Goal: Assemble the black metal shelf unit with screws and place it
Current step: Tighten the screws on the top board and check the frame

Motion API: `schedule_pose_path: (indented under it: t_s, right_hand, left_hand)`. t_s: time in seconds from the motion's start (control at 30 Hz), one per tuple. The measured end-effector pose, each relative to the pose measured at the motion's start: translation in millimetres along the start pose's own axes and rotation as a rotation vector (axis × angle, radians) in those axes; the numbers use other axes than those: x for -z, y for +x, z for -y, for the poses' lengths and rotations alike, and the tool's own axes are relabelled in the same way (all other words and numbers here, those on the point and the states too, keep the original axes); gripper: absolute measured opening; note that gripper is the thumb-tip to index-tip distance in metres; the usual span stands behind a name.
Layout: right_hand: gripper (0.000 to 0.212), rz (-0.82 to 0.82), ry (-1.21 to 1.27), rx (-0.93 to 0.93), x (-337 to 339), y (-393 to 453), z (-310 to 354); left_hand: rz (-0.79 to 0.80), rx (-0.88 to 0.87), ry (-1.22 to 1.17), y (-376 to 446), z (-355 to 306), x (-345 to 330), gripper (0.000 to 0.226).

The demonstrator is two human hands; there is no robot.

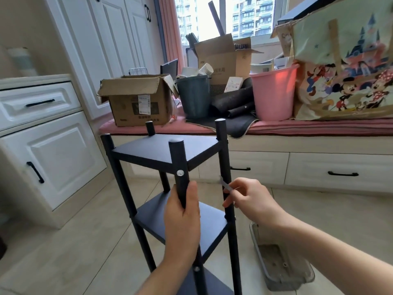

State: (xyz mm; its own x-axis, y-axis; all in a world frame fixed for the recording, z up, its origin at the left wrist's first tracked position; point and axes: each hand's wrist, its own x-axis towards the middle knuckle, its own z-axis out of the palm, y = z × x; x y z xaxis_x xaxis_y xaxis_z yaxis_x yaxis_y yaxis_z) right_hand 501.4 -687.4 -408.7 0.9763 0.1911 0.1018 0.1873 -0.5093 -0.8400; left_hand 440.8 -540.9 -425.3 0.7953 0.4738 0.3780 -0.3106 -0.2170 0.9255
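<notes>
Cabinet (49,158): white drawers and doors with black handles stand at your far left.
Cardboard box (136,101): open on the pink window-seat cushion, with a grey bin (194,96) just beside it on the right.
Shelf unit (161,152): the black shelf unit stands upright on the tiled floor right in front of you, its four posts rising above the top shelf; a silver screw (180,172) sits in the near post just below that shelf.
Left hand (182,220): your fingers and thumb are wrapped round the near post, below the screw.
Right hand (246,199): you pinch a small flat metal wrench (225,185) between thumb and fingers, held close by the right post.
Tray (280,265): a clear tray lies on the floor under your right forearm.
Pink bucket (274,94): on the seat, beside a cartoon-print bag (348,67).
</notes>
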Motion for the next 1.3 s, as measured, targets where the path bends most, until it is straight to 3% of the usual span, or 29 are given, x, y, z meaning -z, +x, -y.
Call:
schedule_pose_path:
  t_s: [0.23,0.43,0.63,0.73,0.83,1.1,1.3]
  right_hand:
    - [0.019,-0.015,-0.003,0.015,-2,5,-3]
    - [0.016,-0.091,0.046,0.176,-12,9,1]
    - [0.014,-0.230,-0.033,0.330,-26,14,9]
    - [0.021,-0.214,-0.132,0.386,-33,13,18]
    - [0.015,-0.183,-0.072,0.435,-42,16,27]
    - [0.018,-0.049,0.261,0.252,-65,57,67]
    - [0.020,-0.007,0.476,0.073,-84,82,81]
  left_hand:
    - [-0.034,0.070,-0.132,42,-16,11,0.050]
    - [0.094,0.112,-0.154,73,-14,18,0.051]
    - [0.119,0.240,-0.273,103,-5,36,0.058]
    - [0.111,0.252,-0.288,111,-1,43,0.057]
    - [0.112,0.263,-0.266,116,1,48,0.057]
    - [0.145,0.224,-0.169,122,3,54,0.057]
    - [0.148,-0.027,0.182,121,6,63,0.043]
